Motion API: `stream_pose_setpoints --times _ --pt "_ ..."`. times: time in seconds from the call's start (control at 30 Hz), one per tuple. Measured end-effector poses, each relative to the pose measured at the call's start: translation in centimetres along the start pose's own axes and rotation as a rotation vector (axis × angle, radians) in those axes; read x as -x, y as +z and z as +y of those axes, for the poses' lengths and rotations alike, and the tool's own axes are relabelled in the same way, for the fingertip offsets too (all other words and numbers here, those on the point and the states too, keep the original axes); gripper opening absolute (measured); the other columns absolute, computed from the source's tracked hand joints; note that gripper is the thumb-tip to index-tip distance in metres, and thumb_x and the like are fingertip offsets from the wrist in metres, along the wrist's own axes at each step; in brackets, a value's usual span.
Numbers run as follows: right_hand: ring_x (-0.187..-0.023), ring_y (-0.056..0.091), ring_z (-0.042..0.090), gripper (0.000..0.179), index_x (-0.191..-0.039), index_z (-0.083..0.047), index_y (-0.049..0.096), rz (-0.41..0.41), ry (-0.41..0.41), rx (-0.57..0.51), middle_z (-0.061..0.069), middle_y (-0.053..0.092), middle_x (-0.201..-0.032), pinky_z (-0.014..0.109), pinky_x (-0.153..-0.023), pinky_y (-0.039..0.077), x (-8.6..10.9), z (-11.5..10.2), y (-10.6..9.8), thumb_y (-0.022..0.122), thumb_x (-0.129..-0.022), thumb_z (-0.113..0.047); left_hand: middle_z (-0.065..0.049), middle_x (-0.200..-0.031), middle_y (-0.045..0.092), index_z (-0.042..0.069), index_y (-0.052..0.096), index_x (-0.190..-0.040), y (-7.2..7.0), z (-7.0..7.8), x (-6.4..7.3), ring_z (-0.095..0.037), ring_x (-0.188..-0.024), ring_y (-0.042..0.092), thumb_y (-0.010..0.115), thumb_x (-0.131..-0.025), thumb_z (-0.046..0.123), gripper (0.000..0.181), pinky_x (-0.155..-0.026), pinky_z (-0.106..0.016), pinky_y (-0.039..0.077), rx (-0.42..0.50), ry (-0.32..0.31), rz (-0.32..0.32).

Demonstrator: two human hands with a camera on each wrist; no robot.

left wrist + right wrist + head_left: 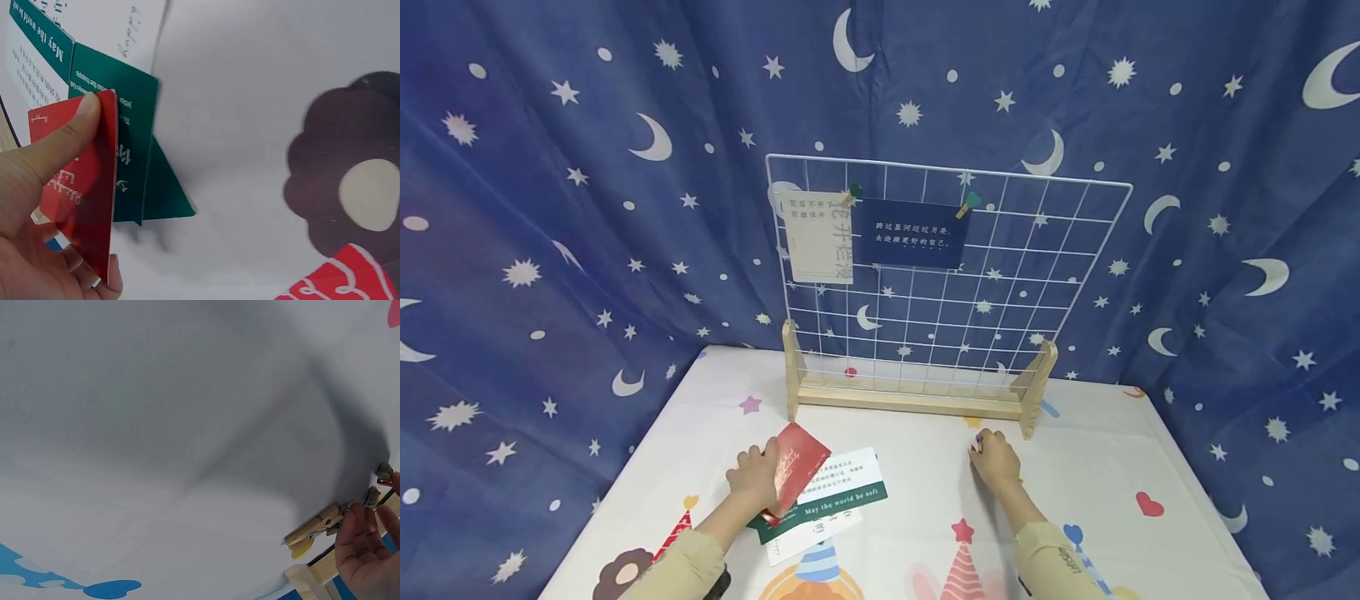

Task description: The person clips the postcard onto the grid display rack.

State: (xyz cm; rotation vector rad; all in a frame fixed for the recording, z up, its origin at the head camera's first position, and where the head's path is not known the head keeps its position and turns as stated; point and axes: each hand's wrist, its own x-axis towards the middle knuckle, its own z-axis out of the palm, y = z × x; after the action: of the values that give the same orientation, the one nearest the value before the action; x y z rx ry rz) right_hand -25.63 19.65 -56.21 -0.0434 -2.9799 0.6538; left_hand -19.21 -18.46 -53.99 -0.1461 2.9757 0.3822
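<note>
My left hand [754, 477] grips a red card [81, 187], its thumb on the card's face and the fingers curled behind. Below it, green-and-white cards [844, 502] lie overlapping on the table, one reading "May the world be soft". My right hand [997, 460] is low at the table near the stand's right foot. In the right wrist view its curled fingers pinch a wooden clothespin [315, 526] with a yellow piece on it. Another small clip [385, 471] sits by a fingertip at the right edge, partly cut off.
A white wire grid [985, 275] stands upright in a wooden base [910, 402]. Clipped on it are a cream card [812, 242] and a dark blue card [910, 233], with a dark green clip [854, 192] and a teal clip [973, 200]. A star-and-moon curtain [1225, 167] hangs behind.
</note>
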Motion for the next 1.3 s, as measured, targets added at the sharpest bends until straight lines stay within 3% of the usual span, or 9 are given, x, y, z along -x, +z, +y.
stream_pose_setpoints --times 0.17,0.33,0.5,0.6,0.73,0.97,1.3 --pt "-0.064 0.059 0.025 0.025 -0.096 0.006 0.064 0.023 -0.023 -0.002 0.017 0.061 -0.08 0.038 -0.055 0.053 0.1 0.2 0.4 0.07 -0.077 -0.009 -0.03 -0.108 0.04 0.001 0.03 -0.141 -0.2 -0.2 0.7 -0.041 -0.086 0.043 0.082 -0.06 -0.001 0.096 -0.06 -0.05 0.049 0.14 0.018 0.026" --pt "-0.064 0.06 0.024 0.013 -0.086 0.003 0.065 0.031 -0.047 0.008 0.015 0.062 -0.077 0.035 -0.053 0.052 0.0 0.2 0.7 0.07 -0.078 -0.005 -0.029 -0.094 0.045 -0.012 0.028 -0.139 -0.3 -0.6 1.2 -0.033 -0.074 0.045 0.063 -0.068 -0.018 0.08 -0.056 -0.04 0.049 0.274 0.067 0.107" --pt "-0.068 0.063 0.028 0.008 -0.083 0.0 0.065 0.052 -0.033 0.02 0.014 0.063 -0.077 0.038 -0.055 0.053 -0.3 0.1 0.9 0.07 -0.077 -0.002 -0.027 -0.084 0.057 -0.011 0.033 -0.134 -0.5 -1.9 1.5 -0.027 -0.067 0.053 0.065 -0.06 -0.018 0.081 -0.057 -0.039 0.051 0.402 0.095 0.15" --pt "-0.072 0.065 0.031 0.012 -0.087 0.002 0.065 0.058 -0.045 0.026 0.015 0.064 -0.079 0.04 -0.059 0.054 -0.4 0.0 0.9 0.07 -0.077 -0.002 -0.033 -0.091 0.061 -0.008 0.036 -0.132 -0.5 -2.8 1.6 -0.03 -0.069 0.056 0.067 -0.058 -0.015 0.08 -0.058 -0.04 0.05 0.472 0.071 0.138" --pt "-0.075 0.065 0.033 0.014 -0.089 0.003 0.065 0.049 -0.042 0.031 0.015 0.064 -0.079 0.041 -0.061 0.055 -0.1 0.1 1.1 0.07 -0.077 -0.001 -0.036 -0.107 0.059 -0.006 0.04 -0.128 -0.2 -3.5 1.7 -0.035 -0.082 0.06 0.073 -0.061 -0.008 0.075 -0.068 -0.046 0.053 0.526 0.02 0.114" --pt "-0.074 0.065 0.03 0.012 -0.089 0.002 0.065 0.02 -0.023 0.016 0.013 0.065 -0.08 0.04 -0.062 0.055 0.1 0.3 1.1 0.07 -0.079 -0.002 -0.028 -0.098 0.061 -0.011 0.047 -0.119 0.0 -3.5 1.7 -0.028 -0.078 0.062 0.075 -0.073 -0.002 0.055 -0.061 -0.035 0.059 0.629 -0.055 0.108" --pt "-0.062 0.058 0.021 0.009 -0.082 0.001 0.06 0.013 -0.03 0.002 0.011 0.063 -0.073 0.036 -0.055 0.05 0.1 0.5 1.0 0.067 -0.078 0.0 -0.028 -0.096 0.064 -0.013 0.054 -0.11 -0.1 -2.9 2.0 -0.014 -0.064 0.06 0.072 -0.078 0.003 0.04 -0.052 -0.027 0.055 0.739 -0.071 0.084"
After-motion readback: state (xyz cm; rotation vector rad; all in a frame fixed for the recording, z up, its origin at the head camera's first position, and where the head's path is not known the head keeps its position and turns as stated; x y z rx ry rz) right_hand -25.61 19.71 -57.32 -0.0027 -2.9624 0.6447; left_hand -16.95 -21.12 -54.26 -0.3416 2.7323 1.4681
